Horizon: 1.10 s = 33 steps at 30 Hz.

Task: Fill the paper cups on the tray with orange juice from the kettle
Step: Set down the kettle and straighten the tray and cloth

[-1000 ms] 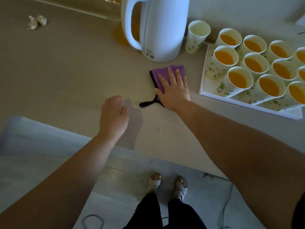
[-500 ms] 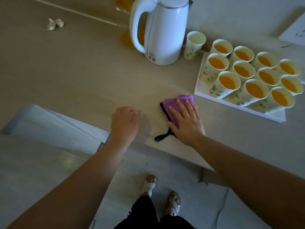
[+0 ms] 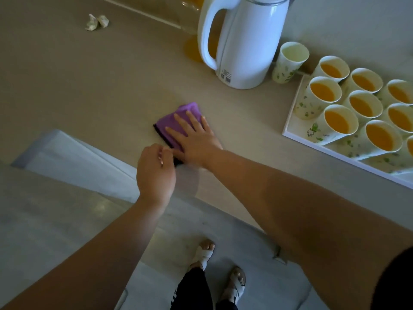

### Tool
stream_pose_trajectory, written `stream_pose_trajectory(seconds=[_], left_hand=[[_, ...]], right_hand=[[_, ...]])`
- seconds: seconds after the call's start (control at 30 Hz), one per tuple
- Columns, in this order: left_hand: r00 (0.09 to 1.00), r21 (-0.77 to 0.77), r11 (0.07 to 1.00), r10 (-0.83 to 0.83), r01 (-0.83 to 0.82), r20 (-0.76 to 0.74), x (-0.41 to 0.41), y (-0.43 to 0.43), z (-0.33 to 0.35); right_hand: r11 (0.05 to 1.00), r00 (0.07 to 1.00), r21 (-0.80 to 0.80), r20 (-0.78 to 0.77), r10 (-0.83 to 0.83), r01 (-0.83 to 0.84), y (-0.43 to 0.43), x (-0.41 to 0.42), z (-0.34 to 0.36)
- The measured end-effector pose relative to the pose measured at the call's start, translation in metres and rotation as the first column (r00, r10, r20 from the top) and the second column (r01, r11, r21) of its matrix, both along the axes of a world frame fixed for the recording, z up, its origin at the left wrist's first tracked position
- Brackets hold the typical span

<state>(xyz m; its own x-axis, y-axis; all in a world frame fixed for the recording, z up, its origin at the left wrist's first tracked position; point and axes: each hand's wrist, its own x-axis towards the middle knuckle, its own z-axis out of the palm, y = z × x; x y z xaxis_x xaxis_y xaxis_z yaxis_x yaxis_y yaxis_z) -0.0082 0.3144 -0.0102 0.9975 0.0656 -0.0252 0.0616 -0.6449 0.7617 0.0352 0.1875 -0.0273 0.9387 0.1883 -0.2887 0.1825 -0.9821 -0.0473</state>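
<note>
Right hand [image 3: 196, 136] lies flat, fingers straight and spread, pressing on a folded purple cloth with a dark edge [image 3: 178, 118] in the middle of the frame, on the beige tabletop [image 3: 89, 86]. Just below and left of it, the left hand [image 3: 156, 170] has its fingers curled at the cloth's dark corner; whether it pinches that corner or only hovers beside it cannot be told.

The tall white plastic kettle [image 3: 245, 41] stands upright at upper centre, untouched. At the right edge, the flat white tray [image 3: 292, 126] holds flower-printed paper cups [image 3: 339, 119], each visible one showing orange juice near its rim. One more printed paper cup [image 3: 290, 63] stands off the tray, between kettle and tray, and looks empty.

By my reading this is a wipe-up, with the pouring close to finished. The main hazard is the right forearm: it runs close alongside the tray's near edge, and a wide sweep to the right could knock the tray and slop the brim-full cups. A push upward in the frame could bump the kettle's base or tip the light empty cup. That cup may also be forgotten, unfilled and off the tray. A clear vessel of orange liquid [image 3: 192, 49] behind the kettle is another thing to jolt.
</note>
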Motion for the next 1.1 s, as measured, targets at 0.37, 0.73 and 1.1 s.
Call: stream_pose_trajectory(seconds=[0.37, 0.73, 1.1], left_hand=[[0.809, 0.144, 0.81, -0.583, 0.569, 0.079, -0.075, -0.1, -0.001], [0.627, 0.327, 0.564, -0.768, 0.758, -0.13, -0.15, -0.205, -0.001], [0.575, 0.486, 0.359, -0.695, 0.797, -0.431, -0.176, -0.274, 0.003]], right_hand=[[0.988, 0.988, 0.032, 0.007, -0.152, 0.151, -0.101, -0.202, -0.002], [0.768, 0.765, 0.084, 0.075, -0.64, 0.635, -0.165, -0.339, -0.011], [0.051, 0.048, 0.098, 0.027, -0.998, 0.994, -0.314, -0.365, 0.001]])
